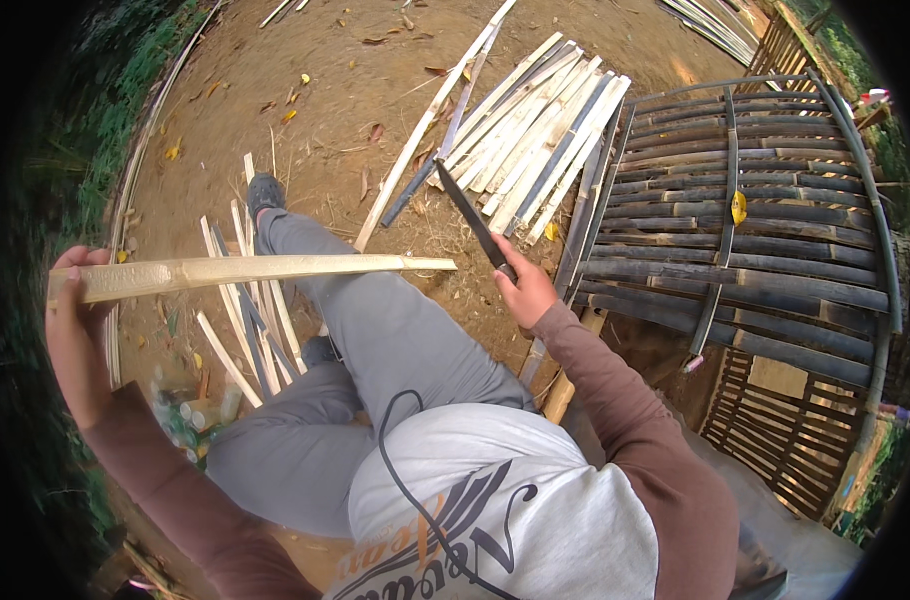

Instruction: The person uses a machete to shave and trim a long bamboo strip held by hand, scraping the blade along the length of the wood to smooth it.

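My left hand is closed round the wide end of a pale split bamboo strip. The strip lies across my raised thigh, its narrow end pointing right. In my right hand is a long dark-bladed knife, gripped by its handle. The blade tilts up and to the left, apart from the strip, and its tip comes close to a pile of split bamboo strips on the ground. Both arms are in brown sleeves.
A dark bamboo slatted bench stands to my right. More bamboo strips lie beside my left leg, with several bottles nearby. Dry leaves dot the dirt ground. A dark cable hangs down over my shirt.
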### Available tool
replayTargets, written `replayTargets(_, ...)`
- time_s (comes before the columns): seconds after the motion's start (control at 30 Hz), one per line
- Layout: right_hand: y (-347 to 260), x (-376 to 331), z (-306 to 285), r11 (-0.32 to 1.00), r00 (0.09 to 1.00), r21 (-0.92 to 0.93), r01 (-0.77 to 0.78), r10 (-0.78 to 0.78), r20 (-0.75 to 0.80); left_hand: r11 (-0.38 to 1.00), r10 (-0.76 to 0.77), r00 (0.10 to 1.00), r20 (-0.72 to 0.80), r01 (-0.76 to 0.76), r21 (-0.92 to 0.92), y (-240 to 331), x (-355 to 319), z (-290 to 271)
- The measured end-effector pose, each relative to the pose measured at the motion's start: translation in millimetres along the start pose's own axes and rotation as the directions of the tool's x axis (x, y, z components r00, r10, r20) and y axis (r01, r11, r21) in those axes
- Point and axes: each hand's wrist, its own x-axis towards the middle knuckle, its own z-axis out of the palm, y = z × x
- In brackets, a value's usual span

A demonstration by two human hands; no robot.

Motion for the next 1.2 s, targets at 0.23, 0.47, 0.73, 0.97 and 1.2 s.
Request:
replayTargets(0.23,-70.9,-28.6,22.7,0.878,0.88,-0.079,0.472,-0.465,0.099,0.948,0.311,0.938,0.153,-0.317,0.012,63.9,-84.1,82.3)
replayTargets(0.47,-19.2,-30.1,57.9,0.897,0.909,-0.149,0.417,-0.411,0.066,0.896,0.415,0.845,0.337,-0.445,0.011,89.9,-92.7,113.1)
replayTargets(0.73,49.3,12.2,106.7,0.911,0.948,-0.267,0.315,-0.285,0.145,0.927,0.263,0.931,0.255,-0.317,0.201,80.6,-58.0,89.6)
replayTargets(0.97,-6.3,-3.3,77.4,0.894,0.92,-0.223,0.389,-0.362,0.153,0.905,0.307,0.894,0.327,-0.38,0.19,83.7,-52.8,104.4)
replayTargets(1.2,86.4,29.4,84.8,0.971,0.977,-0.22,0.094,-0.048,0.208,0.95,0.288,0.861,0.418,-0.311,-0.015,55.1,-34.8,108.6)
